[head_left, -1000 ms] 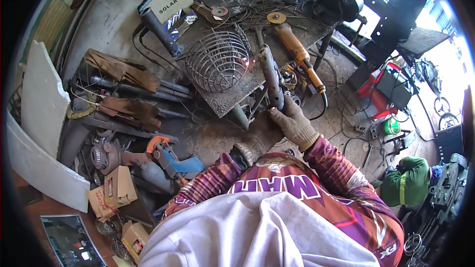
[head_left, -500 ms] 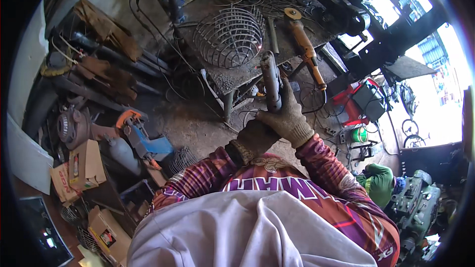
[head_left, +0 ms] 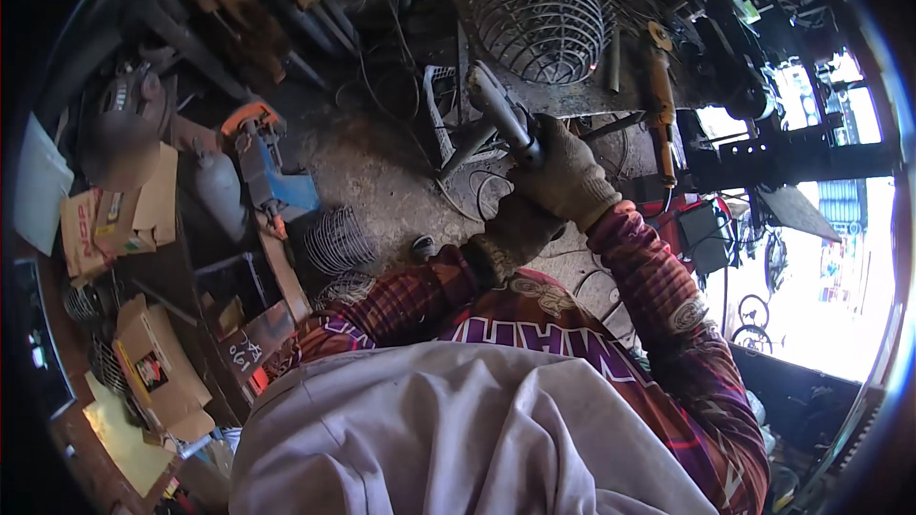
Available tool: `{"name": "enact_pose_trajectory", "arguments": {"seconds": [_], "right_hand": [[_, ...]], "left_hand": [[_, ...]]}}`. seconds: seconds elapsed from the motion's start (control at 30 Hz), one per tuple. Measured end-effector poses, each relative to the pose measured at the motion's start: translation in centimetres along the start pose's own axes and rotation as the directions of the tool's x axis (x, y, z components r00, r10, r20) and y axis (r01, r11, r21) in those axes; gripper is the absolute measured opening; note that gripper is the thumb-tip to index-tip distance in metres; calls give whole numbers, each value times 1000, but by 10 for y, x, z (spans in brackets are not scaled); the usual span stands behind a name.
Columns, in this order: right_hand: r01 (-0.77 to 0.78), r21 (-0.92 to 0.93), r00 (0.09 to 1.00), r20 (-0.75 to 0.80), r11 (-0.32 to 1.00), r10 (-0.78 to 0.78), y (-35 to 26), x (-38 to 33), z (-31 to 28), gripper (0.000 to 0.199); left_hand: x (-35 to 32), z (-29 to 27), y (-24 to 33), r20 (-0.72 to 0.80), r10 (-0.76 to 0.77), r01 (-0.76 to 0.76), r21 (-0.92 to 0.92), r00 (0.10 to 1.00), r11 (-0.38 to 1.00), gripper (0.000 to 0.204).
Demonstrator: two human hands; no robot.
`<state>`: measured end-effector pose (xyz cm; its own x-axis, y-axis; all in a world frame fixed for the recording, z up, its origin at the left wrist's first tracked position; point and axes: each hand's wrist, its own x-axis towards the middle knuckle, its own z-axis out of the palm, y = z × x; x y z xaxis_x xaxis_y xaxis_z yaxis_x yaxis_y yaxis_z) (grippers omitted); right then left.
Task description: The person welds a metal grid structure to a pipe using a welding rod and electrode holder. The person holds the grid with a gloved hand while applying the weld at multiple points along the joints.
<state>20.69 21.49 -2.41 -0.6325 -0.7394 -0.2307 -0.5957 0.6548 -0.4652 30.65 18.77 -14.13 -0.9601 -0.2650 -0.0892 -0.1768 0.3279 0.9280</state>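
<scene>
Found a grey tool (head_left: 500,107) held out before the near corner of the bench (head_left: 572,98), tilted, head toward the upper left. Noted the right hand (head_left: 567,175), gloved, wrapped around the tool's rear end, fingers curled tight on it. Noted the left hand (head_left: 518,229), also gloved, just below and against the right; fingers mostly hidden, unable to tell their hold. Observed on the bench a wire basket (head_left: 547,27), rounded, with a small orange glow at its lower right, apart from the tool. Recorded to the right of the basket a bar (head_left: 614,62), then an orange grinder (head_left: 662,95). Located well off to the left a blue and orange machine (head_left: 272,167), with a wire coil (head_left: 339,240) near it.
</scene>
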Motion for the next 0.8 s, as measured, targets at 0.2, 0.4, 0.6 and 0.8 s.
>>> {"name": "enact_pose_trajectory", "arguments": {"seconds": [0.2,0.4,0.6,0.8], "right_hand": [[39,-137,999,-26,990,-43,-17,15,10,62],[102,-105,995,-6,989,-104,-7,17,16,71],[129,0,987,-94,992,-128,6,7,4,87],[42,295,975,-220,954,25,41,-21,7,118]], "left_hand": [[12,12,-24,101,96,-120,268,990,956,46],[8,-13,-4,172,20,-54,197,985,979,45],[18,8,-14,-107,286,-305,-262,952,916,48],[16,-13,18,179,147,-145,-26,973,989,49]]}}
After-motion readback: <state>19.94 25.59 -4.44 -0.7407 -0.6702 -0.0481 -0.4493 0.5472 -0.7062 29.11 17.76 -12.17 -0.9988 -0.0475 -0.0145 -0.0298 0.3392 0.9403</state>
